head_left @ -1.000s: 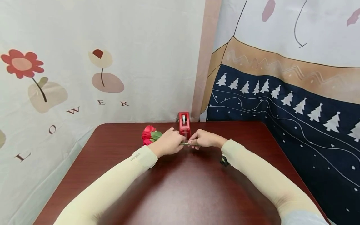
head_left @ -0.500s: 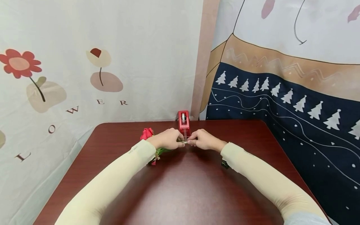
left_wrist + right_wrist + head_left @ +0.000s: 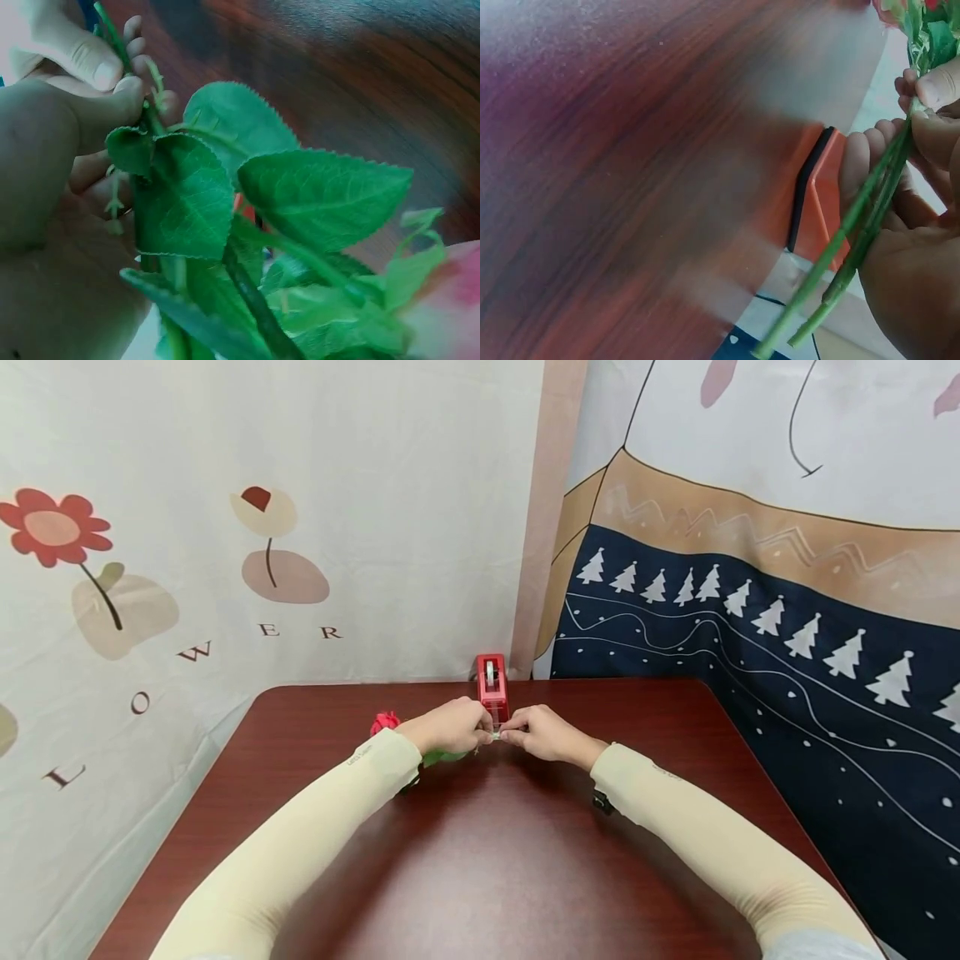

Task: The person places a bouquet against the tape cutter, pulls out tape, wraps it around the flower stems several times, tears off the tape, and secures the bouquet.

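My left hand [image 3: 450, 727] grips a bunch of roses by the stems near the table's far side. One red rose bloom [image 3: 384, 722] shows beyond the left wrist, and green leaves [image 3: 187, 199] fan out beside the palm. Close against it, my right hand [image 3: 547, 733] pinches the same stems with thumb and fingers. Lower ends of the green stems [image 3: 847, 251] run past the right palm, side by side. Just behind both hands stands a red tape dispenser [image 3: 492, 683]. A faint clear strip of tape [image 3: 496, 713] seems to reach from it toward the fingertips.
The dark reddish-brown table [image 3: 517, 860] has its far edge just behind the dispenser. A pale printed curtain [image 3: 405, 527] hangs behind, and a navy one with white trees [image 3: 750, 677] hangs on the right.
The rose bunch has turned in my hands: the blooms beyond the left wrist show less, and leaves now hang below that wrist. Both hands stay in front of the dispenser.
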Tool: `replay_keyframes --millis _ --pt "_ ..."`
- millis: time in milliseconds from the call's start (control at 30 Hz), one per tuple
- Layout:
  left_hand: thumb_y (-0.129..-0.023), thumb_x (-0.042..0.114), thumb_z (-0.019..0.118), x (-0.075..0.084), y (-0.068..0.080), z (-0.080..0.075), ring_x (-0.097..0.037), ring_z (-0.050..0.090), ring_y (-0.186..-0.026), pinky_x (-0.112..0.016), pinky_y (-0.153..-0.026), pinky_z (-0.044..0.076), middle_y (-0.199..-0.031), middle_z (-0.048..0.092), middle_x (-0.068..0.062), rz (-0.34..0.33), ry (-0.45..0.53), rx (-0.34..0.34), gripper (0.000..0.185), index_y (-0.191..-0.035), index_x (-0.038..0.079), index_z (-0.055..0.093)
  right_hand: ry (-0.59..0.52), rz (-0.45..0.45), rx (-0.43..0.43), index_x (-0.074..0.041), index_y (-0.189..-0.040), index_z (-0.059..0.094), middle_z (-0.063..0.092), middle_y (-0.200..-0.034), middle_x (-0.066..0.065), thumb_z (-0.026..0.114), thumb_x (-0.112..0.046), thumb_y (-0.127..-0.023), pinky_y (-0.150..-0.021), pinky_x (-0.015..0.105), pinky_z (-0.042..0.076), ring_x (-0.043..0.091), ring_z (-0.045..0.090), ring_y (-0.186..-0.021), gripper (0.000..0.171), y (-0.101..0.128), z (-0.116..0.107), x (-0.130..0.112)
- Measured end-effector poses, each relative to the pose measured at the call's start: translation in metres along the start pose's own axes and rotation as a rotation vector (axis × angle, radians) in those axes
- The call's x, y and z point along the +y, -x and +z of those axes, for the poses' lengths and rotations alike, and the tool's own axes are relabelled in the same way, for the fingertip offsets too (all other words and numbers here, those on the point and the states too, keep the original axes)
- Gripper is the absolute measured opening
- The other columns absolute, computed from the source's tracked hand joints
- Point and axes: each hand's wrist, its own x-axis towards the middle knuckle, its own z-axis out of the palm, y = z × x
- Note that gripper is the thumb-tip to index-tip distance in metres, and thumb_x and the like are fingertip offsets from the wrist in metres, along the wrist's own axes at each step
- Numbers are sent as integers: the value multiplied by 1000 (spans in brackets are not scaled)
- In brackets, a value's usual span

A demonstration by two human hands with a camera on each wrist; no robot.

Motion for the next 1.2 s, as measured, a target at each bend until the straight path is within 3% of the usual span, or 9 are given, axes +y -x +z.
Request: replay_keyframes --millis 133,333,600,767,967,1200 --pt "-107 17 73 0 1 3 -6 68 -72 -33 -81 61 -77 77 7 21 -30 38 14 -103 10 85 -5 31 -60 -11 -119 85 74 -90 3 67 -19 -111 -75 28 54 12 61 -80 21 -2 -5 1" --pt "-105 18 76 -2 4 8 -7 68 -71 -35 -81 60 -74 75 9 75 -114 123 12 -96 15 83 -19 69 -180 -9 -121 83 80 -96 10 63 -23 -113 -79 30 56 13 65 -82 26 -8 -12 3" --pt "-102 23 81 -5 5 14 -17 73 -90 -46 -96 55 -80 76 9 141 -240 208 9 -93 20 83 -57 88 -291 -7 -117 85 81 -97 11 65 -21 -112 -85 31 61 19 73 -85 25 -16 -23 4" --pt "-100 23 83 -3 7 14 -19 73 -97 -45 -94 52 -86 80 7 135 -276 233 6 -95 20 85 -65 75 -270 -8 -121 84 79 -94 11 68 -19 -110 -82 30 61 16 68 -78 22 -16 -24 4" --pt "-99 25 83 0 9 14 -19 74 -98 -44 -91 50 -88 82 7 124 -333 255 8 -93 20 84 68 -56 -156 -10 -122 85 76 -96 4 70 -16 -109 -76 27 58 10 64 -79 21 -14 -15 7" --pt "-101 23 82 -2 8 10 -14 66 -81 -37 -85 56 -81 77 10 50 -164 225 6 -98 20 86 193 -181 -8 -8 -122 85 76 -100 2 71 -12 -108 -82 29 59 10 63 -85 20 -6 -6 6"
